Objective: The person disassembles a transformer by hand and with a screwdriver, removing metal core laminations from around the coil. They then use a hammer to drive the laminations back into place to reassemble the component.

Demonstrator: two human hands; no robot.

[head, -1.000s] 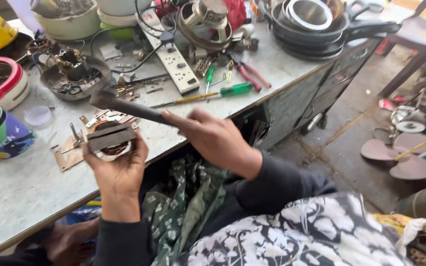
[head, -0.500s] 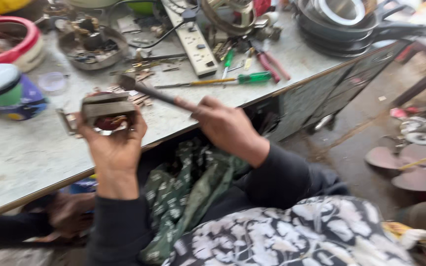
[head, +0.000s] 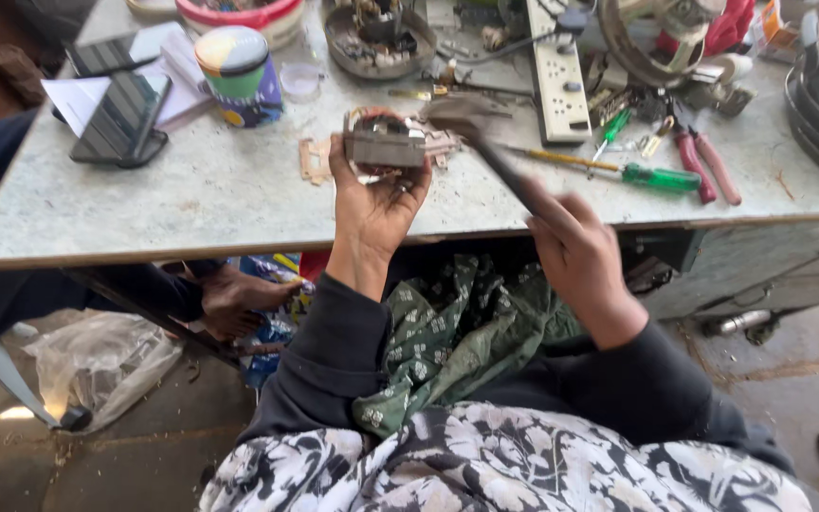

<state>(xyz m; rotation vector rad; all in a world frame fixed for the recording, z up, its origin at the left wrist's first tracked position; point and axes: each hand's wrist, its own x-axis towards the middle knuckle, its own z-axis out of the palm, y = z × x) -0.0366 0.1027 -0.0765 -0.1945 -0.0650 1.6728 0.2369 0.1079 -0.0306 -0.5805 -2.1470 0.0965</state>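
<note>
Right hand (head: 580, 261): fingers clamped on hammer (head: 471, 118) handle | Left hand (head: 376, 199): fingers clamped on small metal motor part (head: 386, 147), raised over worktop (head: 220, 204) edge | Beyond: green screwdriver (head: 661, 177), power strip (head: 556, 71).

Two dark phone screens (head: 121, 116) lie at the far left on white papers (head: 177, 81); a round tin with a multicoloured label (head: 236, 76) stands just right of them.
</note>
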